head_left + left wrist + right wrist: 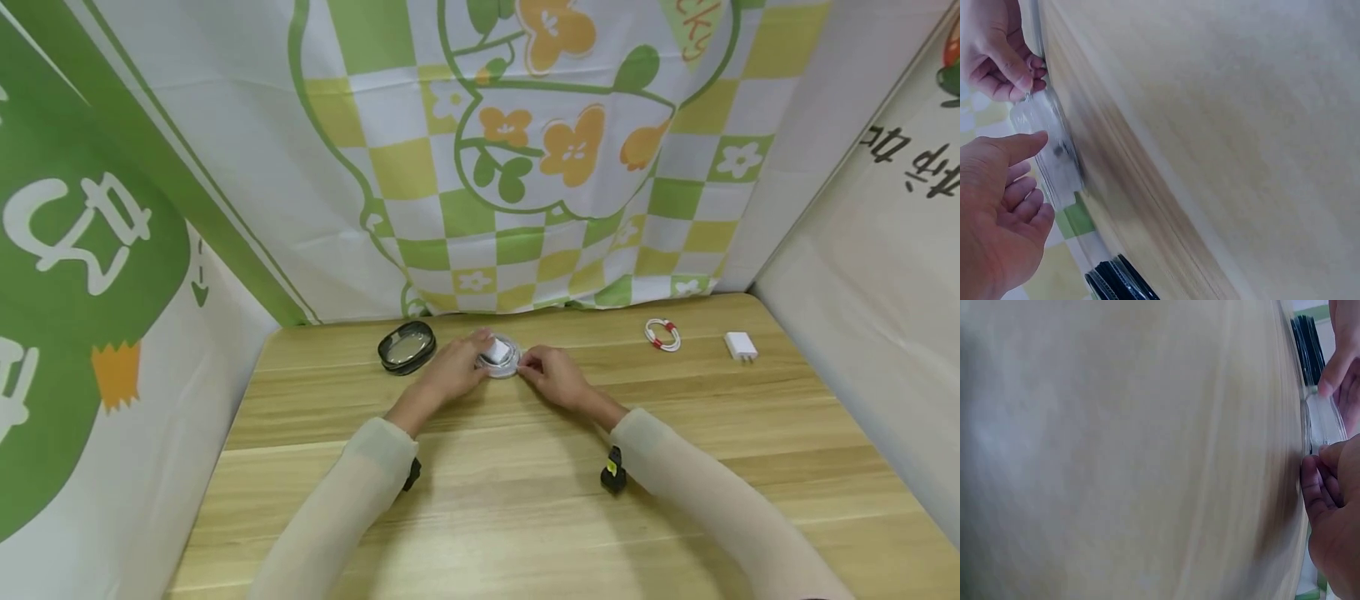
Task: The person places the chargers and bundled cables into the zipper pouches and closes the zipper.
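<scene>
A clear round case (513, 367) lies at the back of the wooden table, with a white charger block (497, 351) and a coiled pale cable inside it. My left hand (455, 367) holds the case at its left side, the thumb (1029, 145) over the near part and the fingers bent on the far side. At the opposite edge, my right hand (557, 377) pinches a small tab between thumb and fingertips, close to the rim. In the left wrist view the clear case (1054, 147) appears edge-on between both hands.
A round, black-edged clear case (407, 347) lies left of my left hand. Further right are a coiled white cable (663, 334) with red ties and a white charger plug (741, 346). A printed cloth (525, 250) hangs along the table's back edge.
</scene>
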A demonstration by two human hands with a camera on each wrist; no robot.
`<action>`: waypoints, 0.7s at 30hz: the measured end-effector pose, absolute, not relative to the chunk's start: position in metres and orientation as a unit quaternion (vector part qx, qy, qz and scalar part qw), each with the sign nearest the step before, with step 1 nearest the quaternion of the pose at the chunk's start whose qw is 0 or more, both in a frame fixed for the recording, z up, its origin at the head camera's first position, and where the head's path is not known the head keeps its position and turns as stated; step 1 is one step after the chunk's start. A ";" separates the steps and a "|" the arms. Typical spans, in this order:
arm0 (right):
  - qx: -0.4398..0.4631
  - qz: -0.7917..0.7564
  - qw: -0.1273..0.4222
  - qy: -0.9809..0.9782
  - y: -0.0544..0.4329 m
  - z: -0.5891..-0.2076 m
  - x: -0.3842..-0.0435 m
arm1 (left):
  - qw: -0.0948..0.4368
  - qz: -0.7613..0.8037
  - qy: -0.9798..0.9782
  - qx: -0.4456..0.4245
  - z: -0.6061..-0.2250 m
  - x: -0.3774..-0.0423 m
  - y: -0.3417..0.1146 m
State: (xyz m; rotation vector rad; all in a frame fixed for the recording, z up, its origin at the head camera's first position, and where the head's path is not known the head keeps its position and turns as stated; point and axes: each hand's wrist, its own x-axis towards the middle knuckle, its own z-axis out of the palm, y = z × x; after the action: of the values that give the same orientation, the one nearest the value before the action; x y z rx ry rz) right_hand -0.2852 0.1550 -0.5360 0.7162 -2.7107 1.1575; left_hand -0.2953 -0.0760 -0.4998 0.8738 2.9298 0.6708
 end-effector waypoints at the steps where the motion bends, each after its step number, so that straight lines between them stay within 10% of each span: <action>1: 0.241 0.382 0.055 -0.891 0.154 -0.537 -0.284 | 0.000 0.211 0.937 0.277 -0.500 -0.295 -0.075; 21: 0.250 0.389 0.052 -0.885 0.138 -0.540 -0.274 | 0.017 0.200 0.941 0.272 -0.505 -0.291 -0.073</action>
State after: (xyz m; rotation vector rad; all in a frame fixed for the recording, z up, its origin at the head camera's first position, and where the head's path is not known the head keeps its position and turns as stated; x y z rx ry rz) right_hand -0.2737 0.1384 -0.5397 0.7619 -2.6922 1.1830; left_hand -0.2905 -0.0729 -0.5053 0.8462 2.9247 0.6206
